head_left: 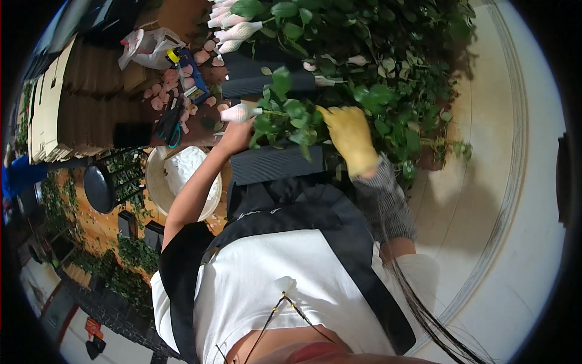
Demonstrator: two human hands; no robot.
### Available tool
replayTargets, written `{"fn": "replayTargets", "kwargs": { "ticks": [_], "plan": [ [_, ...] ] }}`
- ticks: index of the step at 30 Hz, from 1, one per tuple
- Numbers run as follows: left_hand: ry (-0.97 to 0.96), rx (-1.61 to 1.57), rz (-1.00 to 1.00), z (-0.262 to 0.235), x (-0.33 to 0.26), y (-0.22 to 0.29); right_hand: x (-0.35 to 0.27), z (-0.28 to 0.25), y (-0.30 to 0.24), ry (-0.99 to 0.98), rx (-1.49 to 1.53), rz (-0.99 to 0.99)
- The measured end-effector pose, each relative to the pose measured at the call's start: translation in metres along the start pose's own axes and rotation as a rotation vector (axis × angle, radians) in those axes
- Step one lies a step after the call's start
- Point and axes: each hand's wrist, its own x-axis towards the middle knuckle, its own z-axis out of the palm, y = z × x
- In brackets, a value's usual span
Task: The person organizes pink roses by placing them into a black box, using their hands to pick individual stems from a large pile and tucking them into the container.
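Observation:
A pale pink rose (241, 113) in a white net sleeve lies crosswise in front of me, bud to the left and leafy stem (290, 115) to the right. My bare left hand (238, 134) is closed just below the bud; bud and leaves hide its fingertips. At the right end of the leaves is my right hand (348, 136) in a yellow glove, fingers curled in around the stem; the leaves partly cover the grip. Beneath the rose stands a dark ridged block (276, 165), close to my body. Another ridged block (267, 86) is beyond it.
Several netted roses (237, 33) lie at the far side, with a heap of leafy stems (388, 54) to their right. Scissors (171, 121), loose petals (163, 91) and a plastic bag (151, 48) are on the left. A white tub (156, 189) and black stool (99, 187) stand lower left, near stacked cardboard (66, 103).

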Motion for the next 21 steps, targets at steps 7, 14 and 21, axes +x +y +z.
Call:
{"fn": "replayTargets", "kwargs": {
  "ticks": [7,14,21],
  "plan": [
    [0.003,-0.113,0.149,-0.024,-0.008,0.023,0.012,0.101,0.026,-0.386,-0.008,0.17],
    [0.061,0.17,0.188,-0.032,-0.002,0.017,-0.021,0.041,-0.002,0.144,0.205,0.168],
    [0.077,0.003,0.21,-0.027,-0.006,0.004,-0.048,0.041,-0.006,0.012,0.23,0.369]
  ]
}}
